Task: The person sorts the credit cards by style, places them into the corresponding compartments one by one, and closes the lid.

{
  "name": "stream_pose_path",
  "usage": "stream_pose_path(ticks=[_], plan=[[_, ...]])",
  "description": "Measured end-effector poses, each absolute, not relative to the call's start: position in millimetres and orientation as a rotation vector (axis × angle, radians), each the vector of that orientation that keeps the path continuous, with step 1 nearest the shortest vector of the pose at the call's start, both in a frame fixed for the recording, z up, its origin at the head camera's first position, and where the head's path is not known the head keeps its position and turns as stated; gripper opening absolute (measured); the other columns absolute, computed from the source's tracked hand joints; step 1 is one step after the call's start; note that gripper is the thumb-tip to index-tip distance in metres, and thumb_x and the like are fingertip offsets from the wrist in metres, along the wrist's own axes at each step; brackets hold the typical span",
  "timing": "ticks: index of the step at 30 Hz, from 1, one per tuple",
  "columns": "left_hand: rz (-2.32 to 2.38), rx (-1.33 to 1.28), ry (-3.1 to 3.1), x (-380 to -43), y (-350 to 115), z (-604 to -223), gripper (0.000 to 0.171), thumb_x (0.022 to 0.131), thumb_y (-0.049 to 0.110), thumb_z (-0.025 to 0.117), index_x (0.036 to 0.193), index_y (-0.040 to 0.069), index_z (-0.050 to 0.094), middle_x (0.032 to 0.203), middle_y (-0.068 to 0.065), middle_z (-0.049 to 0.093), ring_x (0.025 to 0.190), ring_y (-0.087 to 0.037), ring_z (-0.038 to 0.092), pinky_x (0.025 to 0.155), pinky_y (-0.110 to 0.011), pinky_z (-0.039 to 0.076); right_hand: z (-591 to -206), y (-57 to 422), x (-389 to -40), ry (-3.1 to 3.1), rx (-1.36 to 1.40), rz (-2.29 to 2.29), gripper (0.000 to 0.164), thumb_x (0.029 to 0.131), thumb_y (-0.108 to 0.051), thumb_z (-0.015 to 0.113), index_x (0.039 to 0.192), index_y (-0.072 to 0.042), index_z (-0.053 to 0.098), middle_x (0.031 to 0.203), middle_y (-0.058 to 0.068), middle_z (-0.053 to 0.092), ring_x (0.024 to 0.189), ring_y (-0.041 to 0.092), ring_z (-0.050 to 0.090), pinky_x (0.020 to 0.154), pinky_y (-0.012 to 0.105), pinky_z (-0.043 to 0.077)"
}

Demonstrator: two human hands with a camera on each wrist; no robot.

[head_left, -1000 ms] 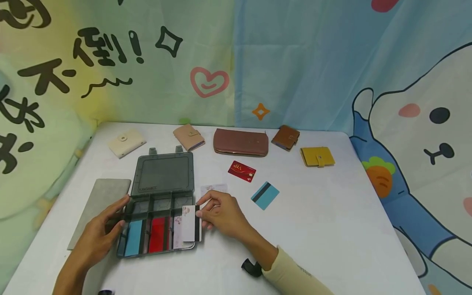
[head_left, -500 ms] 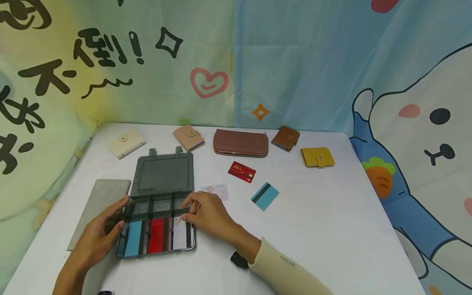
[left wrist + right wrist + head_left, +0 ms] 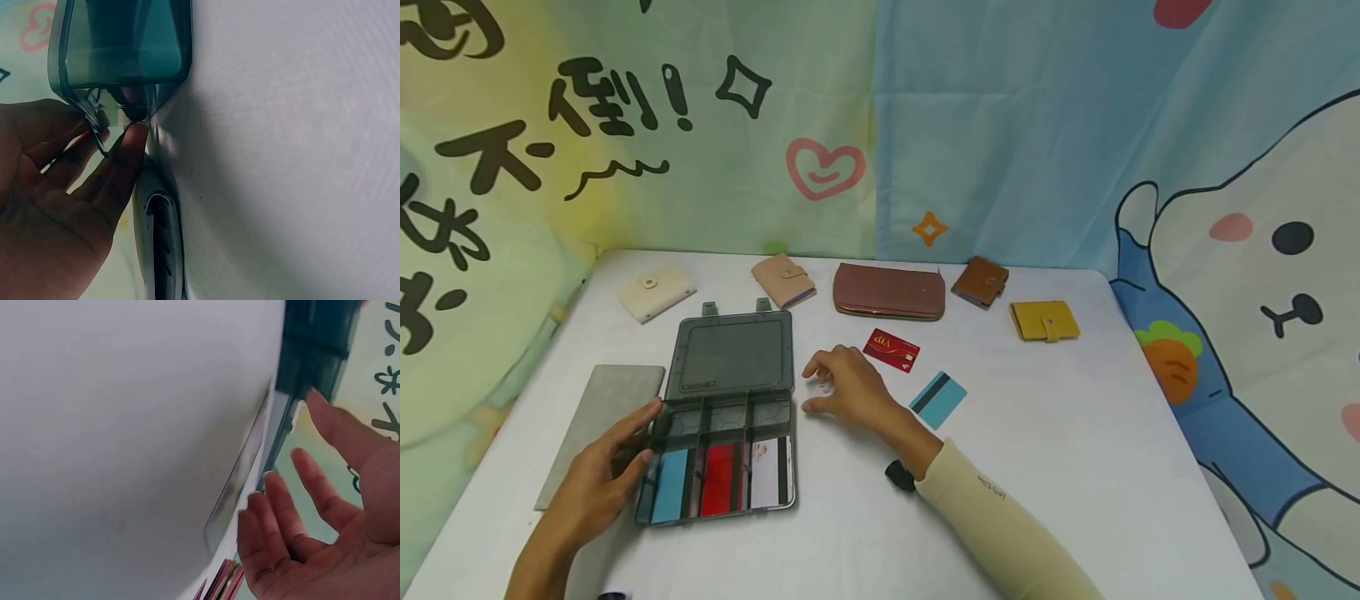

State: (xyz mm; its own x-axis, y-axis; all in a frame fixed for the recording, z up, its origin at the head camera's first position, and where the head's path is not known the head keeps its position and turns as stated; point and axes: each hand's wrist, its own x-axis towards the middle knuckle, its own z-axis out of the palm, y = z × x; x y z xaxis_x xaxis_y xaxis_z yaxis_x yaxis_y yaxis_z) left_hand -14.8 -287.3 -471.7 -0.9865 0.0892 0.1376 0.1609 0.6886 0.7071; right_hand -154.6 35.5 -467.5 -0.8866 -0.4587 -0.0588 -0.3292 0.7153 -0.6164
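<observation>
Just right of the divided box (image 3: 728, 417), on the white counter (image 3: 1060, 483), lies the pale card (image 3: 236, 481), mostly hidden from the head view by your right grip (image 3: 850, 390). Right grip: wide, thumb well parted from the fingers, holding nothing. The gap seems set to straddle the card without nudging it; whether any fingertip touches it, you cannot tell.

Left grip (image 3: 598, 477): thumb and fingers spread, resting against the box's left side. Likely purpose: you steady the box so it does not slide. Its lid (image 3: 733, 354) is folded back away from you, presumably so that the compartments face you unobstructed.

Front row of compartments, left to right: striped blue card (image 3: 670, 486), red card (image 3: 718, 477), white card (image 3: 765, 475). One colour shows per compartment, which suggests sorting by look; how many lie under each, you cannot tell.

Beyond your right grip: VIP card (image 3: 891, 350) and loose blue card (image 3: 938, 398), apart from each other, perhaps so each can be pinched singly.

Left of the box: grey flat item (image 3: 598, 433), near your left grip; purpose unclear.

Along the far edge: cream, tan, long brown, small brown and yellow wallets (image 3: 1044, 321), probably parked there to leave your hands working room.
</observation>
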Motion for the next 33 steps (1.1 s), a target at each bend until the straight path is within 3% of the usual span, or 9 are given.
stream_pose_path(ticks=[2, 6, 13, 23, 26, 31, 33], plan=[[-1.194, -0.215, -2.793, -14.8, -287.2, -471.9, 0.073, 0.089, -0.009, 0.066, 0.153, 0.015, 0.041, 0.151, -0.018, 0.046, 0.117, -0.004, 0.056, 0.087, 0.003, 0.039, -470.1, 34.7, -156.7, 2.755, -0.625, -0.796, 0.045, 0.071, -0.031, 0.091, 0.11, -0.023, 0.07, 0.103, 0.001, 0.059, 0.096, 0.016, 0.049, 0.077, 0.029, 0.044], [-1.216, -0.225, -2.772, -14.5, -287.0, -472.8, 0.072, 0.089, -0.011, 0.065, 0.152, 0.014, 0.042, 0.151, -0.018, 0.047, 0.114, 0.019, 0.042, 0.087, 0.003, 0.04, -473.5, 33.8, -158.7, 2.834, -0.624, -0.595, 0.051, 0.066, -0.039, 0.093, 0.107, -0.023, 0.067, 0.1, -0.001, 0.055, 0.095, 0.016, 0.046, 0.079, 0.03, 0.043], [-1.241, -0.22, -2.763, -14.5, -286.0, -472.1, 0.072, 0.089, -0.011, 0.065, 0.152, 0.014, 0.042, 0.151, -0.019, 0.046, 0.115, 0.02, 0.042, 0.088, 0.002, 0.04, -471.1, 38.2, -159.8, 2.832, -0.64, -0.573, 0.048, 0.064, -0.037, 0.094, 0.094, -0.02, 0.06, 0.091, -0.003, 0.058, 0.089, 0.016, 0.05, 0.072, 0.029, 0.045], [-1.228, -0.222, -2.768, -14.7, -286.1, -471.3, 0.071, 0.089, -0.011, 0.065, 0.152, 0.014, 0.043, 0.15, -0.019, 0.047, 0.113, 0.02, 0.043, 0.087, 0.002, 0.041, -453.3, 54.9, -150.0, 2.672, -0.661, -0.666, 0.02, 0.083, -0.019, 0.081, 0.089, -0.022, 0.062, 0.078, -0.007, 0.058, 0.077, 0.012, 0.054, 0.064, 0.027, 0.046], [-1.215, -0.208, -2.781, -14.7, -286.2, -470.6, 0.071, 0.089, -0.011, 0.065, 0.152, 0.015, 0.043, 0.151, -0.018, 0.047, 0.113, 0.016, 0.046, 0.086, 0.002, 0.041, -446.5, 61.7, -146.0, 2.593, -0.699, -0.728, 0.018, 0.086, -0.015, 0.077, 0.092, -0.024, 0.063, 0.078, -0.006, 0.059, 0.077, 0.012, 0.055, 0.064, 0.027, 0.047], [-1.19, -0.188, -2.808, -15.5, -285.6, -469.2, 0.071, 0.09, -0.01, 0.065, 0.153, 0.016, 0.042, 0.151, -0.017, 0.047, 0.114, -0.018, 0.06, 0.085, 0.002, 0.041, -437.1, 71.9, -140.5, 2.403, -0.793, -0.921, 0.019, 0.09, -0.01, 0.073, 0.097, -0.026, 0.065, 0.082, -0.003, 0.06, 0.074, 0.016, 0.056, 0.062, 0.025, 0.047], [-1.186, -0.186, -2.812, -15.6, -285.5, -468.9, 0.072, 0.09, -0.009, 0.064, 0.153, 0.016, 0.041, 0.151, -0.017, 0.047, 0.114, -0.021, 0.06, 0.085, 0.002, 0.041, -434.4, 72.6, -138.5, 2.316, -0.823, -1.02, 0.02, 0.09, -0.011, 0.073, 0.1, -0.026, 0.067, 0.083, -0.002, 0.06, 0.071, 0.017, 0.056, 0.06, 0.024, 0.048]])
